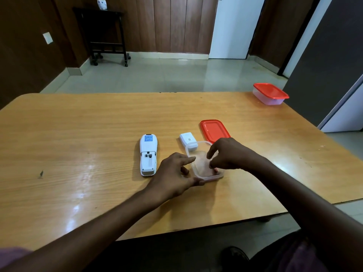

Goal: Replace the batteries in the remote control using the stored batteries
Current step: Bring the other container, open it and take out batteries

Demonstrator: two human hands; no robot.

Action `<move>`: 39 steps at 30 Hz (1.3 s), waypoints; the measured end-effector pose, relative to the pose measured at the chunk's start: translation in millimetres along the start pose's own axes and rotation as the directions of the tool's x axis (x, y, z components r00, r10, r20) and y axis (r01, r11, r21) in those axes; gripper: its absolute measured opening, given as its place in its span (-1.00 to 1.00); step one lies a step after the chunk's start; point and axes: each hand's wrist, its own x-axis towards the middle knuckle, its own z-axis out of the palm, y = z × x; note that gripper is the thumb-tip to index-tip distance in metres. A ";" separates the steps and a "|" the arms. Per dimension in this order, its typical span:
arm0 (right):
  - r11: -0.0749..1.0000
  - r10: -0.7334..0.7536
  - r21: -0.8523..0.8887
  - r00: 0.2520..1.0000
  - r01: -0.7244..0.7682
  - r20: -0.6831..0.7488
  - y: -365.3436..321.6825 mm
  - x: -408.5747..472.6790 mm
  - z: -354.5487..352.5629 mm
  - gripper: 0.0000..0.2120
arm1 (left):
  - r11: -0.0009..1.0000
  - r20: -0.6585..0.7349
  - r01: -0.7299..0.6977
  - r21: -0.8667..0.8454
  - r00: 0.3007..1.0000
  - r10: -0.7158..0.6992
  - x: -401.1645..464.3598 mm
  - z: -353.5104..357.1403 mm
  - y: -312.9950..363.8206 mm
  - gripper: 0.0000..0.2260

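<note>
A person is working near the middle of the tabletop. The remote control is lying face down, its battery bay uncovered and empty, the white cover beside it. The left hand is gripping an opened clear container, its red lid set aside behind it. The right hand is reaching inside, fingers curling around something reddish, likely a battery. Fitting new batteries and closing up are still ahead.

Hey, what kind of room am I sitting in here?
Probably a room in a home or small office: a wooden table, wood-panelled walls, a tiled floor and a small wheeled side table.
</note>
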 end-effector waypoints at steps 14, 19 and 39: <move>0.995 -0.030 0.092 0.998 0.025 0.062 3.0 1.8 -8.5 -0.73 | 1.000 -0.014 -0.009 0.025 1.000 0.009 2.4 3.2 -1.8 -0.27; 0.995 0.011 -0.100 1.000 -0.009 0.023 4.7 -2.5 -3.7 -0.77 | 1.000 -0.013 -0.017 0.023 1.000 0.017 1.5 4.1 -1.2 -0.31; 0.960 -0.136 -0.253 0.989 0.119 -0.050 10.7 7.6 -2.9 -0.50 | 0.999 -0.012 -0.016 0.034 1.000 0.017 2.9 7.0 -3.1 -0.30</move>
